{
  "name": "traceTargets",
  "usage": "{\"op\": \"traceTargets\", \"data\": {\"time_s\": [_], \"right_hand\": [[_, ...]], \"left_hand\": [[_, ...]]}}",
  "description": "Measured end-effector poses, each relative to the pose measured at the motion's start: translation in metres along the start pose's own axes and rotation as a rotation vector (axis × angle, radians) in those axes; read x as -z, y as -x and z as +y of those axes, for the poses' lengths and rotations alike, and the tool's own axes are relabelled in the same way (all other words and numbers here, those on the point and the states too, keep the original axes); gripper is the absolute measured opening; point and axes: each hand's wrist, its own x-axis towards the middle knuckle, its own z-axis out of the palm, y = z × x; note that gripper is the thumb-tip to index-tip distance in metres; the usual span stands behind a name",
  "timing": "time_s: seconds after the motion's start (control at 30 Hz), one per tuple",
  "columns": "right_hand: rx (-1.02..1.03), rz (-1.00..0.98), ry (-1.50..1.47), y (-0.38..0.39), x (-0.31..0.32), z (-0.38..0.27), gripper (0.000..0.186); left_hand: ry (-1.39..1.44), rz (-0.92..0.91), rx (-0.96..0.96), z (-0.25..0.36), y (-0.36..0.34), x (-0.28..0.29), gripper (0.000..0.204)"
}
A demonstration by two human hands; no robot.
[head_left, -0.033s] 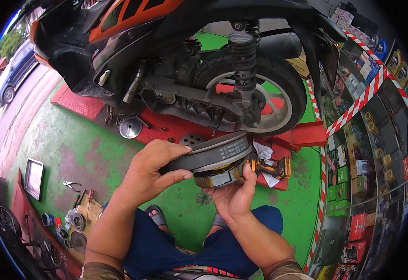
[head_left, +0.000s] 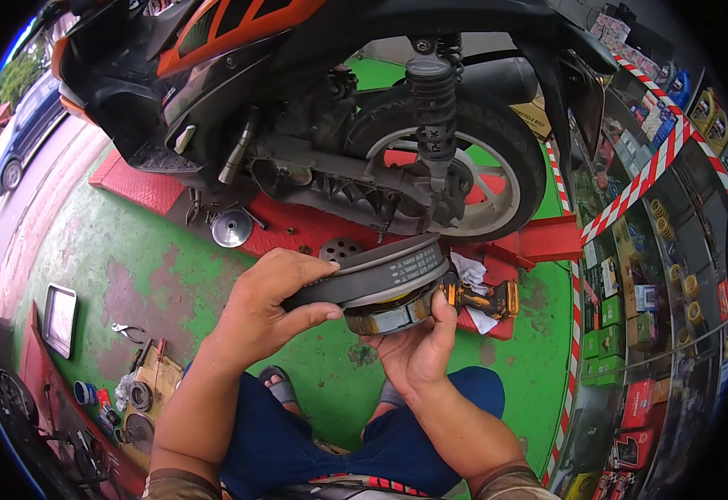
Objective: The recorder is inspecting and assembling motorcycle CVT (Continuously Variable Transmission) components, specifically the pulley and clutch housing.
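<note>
Mid-frame, the belt (head_left: 364, 283) looks like matt dark rubber and the drum (head_left: 389, 319) below it scuffed, shiny metal. Left of centre, the disc (head_left: 232, 227) is smooth, polished metal and the red platform (head_left: 143, 190) has a rough raised tread; farther left, the tray (head_left: 61, 317) is glossy metal and the painted floor (head_left: 97, 250) is worn in patches.

Belt (head_left: 349, 287), power tool (head_left: 504, 301) to its right, pliers (head_left: 122, 328) far left, rear wheel (head_left: 528, 158) behind.

Left fingers (head_left: 304, 263) gripping belt (head_left: 339, 289), right fingers (head_left: 444, 313) pulley (head_left: 389, 318).
</note>
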Motion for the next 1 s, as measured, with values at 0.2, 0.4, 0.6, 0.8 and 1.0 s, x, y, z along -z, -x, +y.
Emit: {"op": "traceTargets", "data": {"time_s": [0.2,0.4,0.6,0.8,1.0], "right_hand": [[0.025,0.007,0.032,-0.001,0.007,0.002,0.074],[0.024,0.015,0.067,-0.002,0.010,0.004,0.071],[0.009,-0.001,0.062,-0.001,0.009,0.005,0.070],[0.007,0.010,0.070,-0.001,0.005,0.006,0.070],[0.000,0.023,0.080,0.000,0.005,0.008,0.071]], "left_hand": [[-0.011,0.005,0.045,-0.005,0.002,-0.002,0.050],[-0.137,0.121,-0.017,-0.007,0.001,-0.016,0.057],[-0.127,0.154,-0.007,-0.003,0.001,-0.018,0.053],[-0.157,0.152,-0.028,-0.001,0.001,-0.015,0.051],[-0.211,0.187,-0.083,-0.004,0.001,-0.015,0.048]]}}
